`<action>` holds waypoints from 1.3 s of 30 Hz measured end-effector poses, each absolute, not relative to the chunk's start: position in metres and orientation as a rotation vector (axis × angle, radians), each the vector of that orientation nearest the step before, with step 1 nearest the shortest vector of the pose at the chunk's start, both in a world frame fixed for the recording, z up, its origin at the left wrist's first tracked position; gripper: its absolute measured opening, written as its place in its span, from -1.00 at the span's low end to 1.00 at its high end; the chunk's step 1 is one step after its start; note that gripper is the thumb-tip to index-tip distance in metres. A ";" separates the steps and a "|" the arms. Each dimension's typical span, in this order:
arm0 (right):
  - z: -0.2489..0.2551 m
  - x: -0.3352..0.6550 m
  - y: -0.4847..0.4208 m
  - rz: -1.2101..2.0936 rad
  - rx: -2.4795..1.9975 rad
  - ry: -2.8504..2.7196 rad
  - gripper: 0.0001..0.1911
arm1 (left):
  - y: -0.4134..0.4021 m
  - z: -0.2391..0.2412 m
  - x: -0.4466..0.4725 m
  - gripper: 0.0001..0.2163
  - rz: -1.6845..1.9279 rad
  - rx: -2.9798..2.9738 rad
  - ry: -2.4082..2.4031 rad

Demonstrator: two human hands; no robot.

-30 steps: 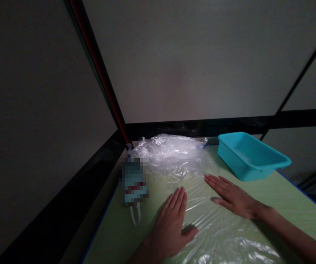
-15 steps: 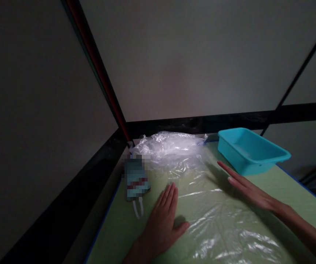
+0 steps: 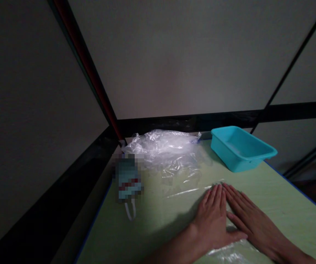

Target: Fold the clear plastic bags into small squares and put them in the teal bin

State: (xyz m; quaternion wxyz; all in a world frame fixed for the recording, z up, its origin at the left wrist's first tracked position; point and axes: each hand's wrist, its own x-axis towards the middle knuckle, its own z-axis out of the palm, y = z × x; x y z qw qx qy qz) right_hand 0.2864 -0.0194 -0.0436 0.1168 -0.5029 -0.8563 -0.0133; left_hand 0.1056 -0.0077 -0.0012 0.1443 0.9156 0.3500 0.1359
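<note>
A clear plastic bag or sheet [image 3: 185,191] lies spread over the pale green tabletop [image 3: 290,209]. My left hand [image 3: 213,220] rests flat on it, fingers stretched forward and thumb out to the right. Beside it my right hand [image 3: 247,212] lies flat too, angled inward, its fingertips close to those of the left. The left thumb reaches across toward the right hand; whether they touch I cannot tell. Part of the plastic is hidden beneath both hands, and a wrinkled stretch shows below them at the bottom edge.
Crumpled clear plastic [image 3: 163,146] is heaped against the back wall. A turquoise basin [image 3: 240,150] stands at the back right. On the left lies a blurred-out item [image 3: 129,179] with a white strap [image 3: 130,211]. Walls [image 3: 185,66] close off the back and left.
My left hand has moved right across the plastic. My right hand has come down from above the sheet and now lies beside the left. The view has shifted slightly right.
</note>
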 end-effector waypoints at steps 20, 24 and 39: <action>-0.020 0.274 -0.035 -0.090 -1.516 -2.428 -0.28 | -0.023 -0.005 -0.005 -0.18 0.095 2.601 1.292; -0.012 0.246 -0.055 -0.310 -1.320 -2.490 -0.17 | -0.022 -0.005 -0.003 -0.20 0.101 2.616 1.296; -0.013 0.265 -0.081 -0.547 -1.302 -2.573 -0.09 | -0.020 -0.010 -0.005 -0.21 0.145 2.642 1.270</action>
